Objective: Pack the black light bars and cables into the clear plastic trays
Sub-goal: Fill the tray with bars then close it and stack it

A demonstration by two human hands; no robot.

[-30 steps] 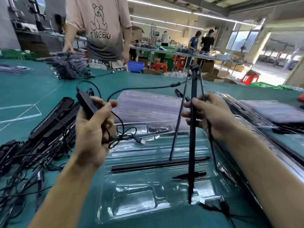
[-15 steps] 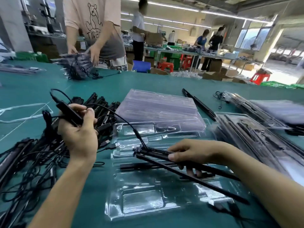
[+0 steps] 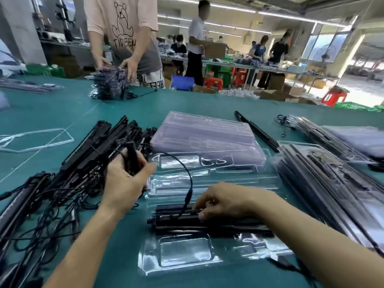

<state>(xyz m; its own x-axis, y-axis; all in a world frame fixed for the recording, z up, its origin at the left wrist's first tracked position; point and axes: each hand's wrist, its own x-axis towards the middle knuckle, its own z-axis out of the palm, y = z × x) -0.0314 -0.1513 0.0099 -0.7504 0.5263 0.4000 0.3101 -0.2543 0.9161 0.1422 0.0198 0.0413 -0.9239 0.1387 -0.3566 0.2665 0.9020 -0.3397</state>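
A clear plastic tray (image 3: 187, 252) lies on the green table in front of me. Black light bars (image 3: 218, 223) lie flat across its long slots. My right hand (image 3: 226, 201) presses down on them with curled fingers near their left end. My left hand (image 3: 124, 179) grips a small black controller (image 3: 132, 157) above the tray's left edge. A black cable (image 3: 188, 177) arcs from the controller down to the bars' left end.
A heap of loose black light bars and cables (image 3: 62, 173) fills the left. A stack of empty clear trays (image 3: 203, 136) sits behind. Packed trays (image 3: 324, 179) lie at the right. A single bar (image 3: 255, 129) rests behind. A person (image 3: 124, 38) sorts trays across the table.
My right hand swung the bars from upright down flat into the tray. My left hand lowered the controller toward the tray's left edge.
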